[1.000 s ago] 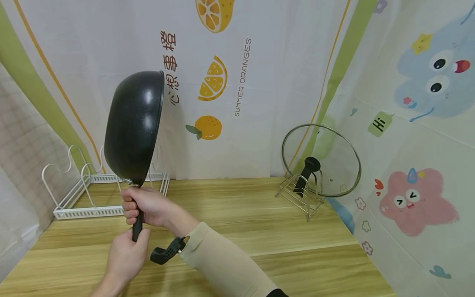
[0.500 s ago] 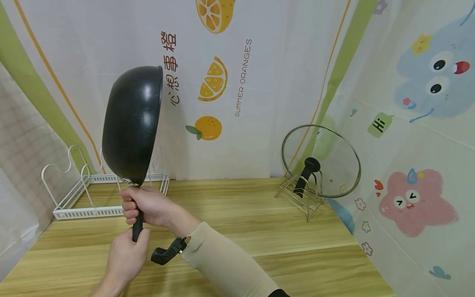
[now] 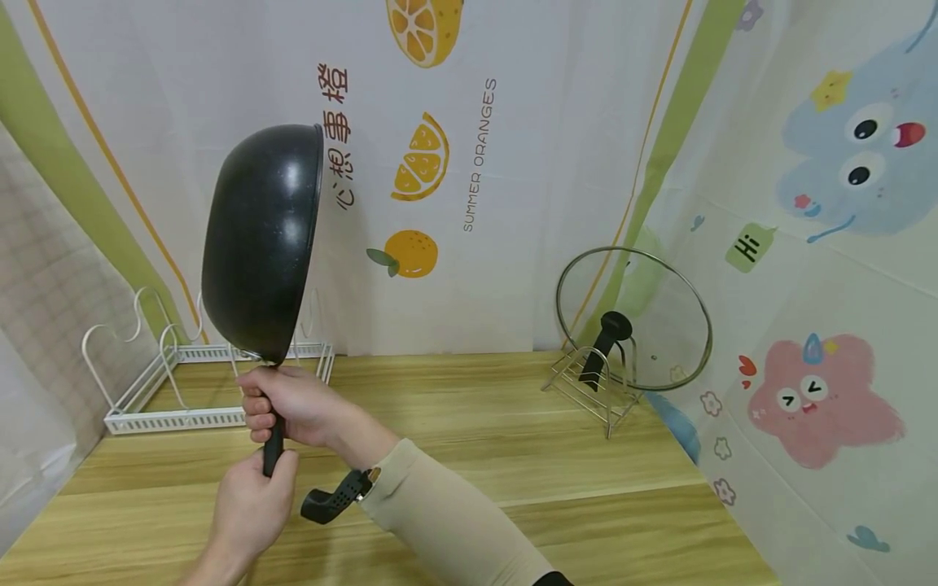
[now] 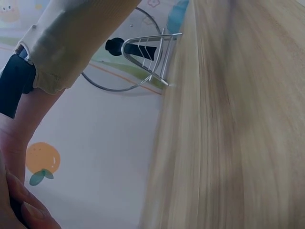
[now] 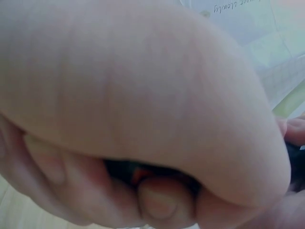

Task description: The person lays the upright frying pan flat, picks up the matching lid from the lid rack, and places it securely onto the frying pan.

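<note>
A deep black wok stands on end in the head view, handle down and rim toward the right. My right hand wraps round its black handle just below the bowl, fingers curled. Lower down, my left hand grips the handle's end, its thumb along the side. In the right wrist view, the palm of my right hand fills much of the picture, with curled fingers below it and dark handle between. The inside of the wok is turned out of sight.
Behind the wok, a white wire rack stands at the table's left rear. At the right rear, a small metal stand holds a glass lid with a black knob. Printed curtains hang round the wooden table.
The top of the wok has risen slightly. Both hands keep their grip on the handle in nearly the same place; the rack and lid are unchanged.
</note>
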`<move>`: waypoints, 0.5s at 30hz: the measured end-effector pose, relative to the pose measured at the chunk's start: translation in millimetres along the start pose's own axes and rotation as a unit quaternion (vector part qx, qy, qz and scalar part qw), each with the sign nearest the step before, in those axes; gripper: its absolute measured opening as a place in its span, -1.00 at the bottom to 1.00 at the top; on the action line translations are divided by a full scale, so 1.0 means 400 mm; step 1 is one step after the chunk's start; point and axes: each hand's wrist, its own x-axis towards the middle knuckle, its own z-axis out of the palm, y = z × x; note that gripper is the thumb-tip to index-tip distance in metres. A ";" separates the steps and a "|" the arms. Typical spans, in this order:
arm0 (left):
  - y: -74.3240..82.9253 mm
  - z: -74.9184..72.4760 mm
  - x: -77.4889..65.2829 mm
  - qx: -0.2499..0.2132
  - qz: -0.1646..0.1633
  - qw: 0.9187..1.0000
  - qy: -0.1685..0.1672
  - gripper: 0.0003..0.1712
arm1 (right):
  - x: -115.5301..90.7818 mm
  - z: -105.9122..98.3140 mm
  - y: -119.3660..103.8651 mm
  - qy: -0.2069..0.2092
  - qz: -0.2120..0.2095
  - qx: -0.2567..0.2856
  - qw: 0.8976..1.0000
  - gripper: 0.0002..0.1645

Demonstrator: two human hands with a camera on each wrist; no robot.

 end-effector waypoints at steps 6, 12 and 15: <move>0.005 0.002 0.000 0.001 0.002 1.000 0.001 -0.46 | -0.005 0.001 -0.004 0.003 -0.008 -0.005 1.000 -0.41; 0.010 0.002 0.002 0.002 -0.002 1.000 -0.006 -0.45 | -0.007 -0.002 -0.006 0.007 -0.009 -0.006 1.000 -0.42; 0.010 0.003 0.001 0.003 0.002 1.000 -0.005 -0.45 | -0.008 -0.004 -0.006 0.009 -0.007 -0.004 1.000 -0.41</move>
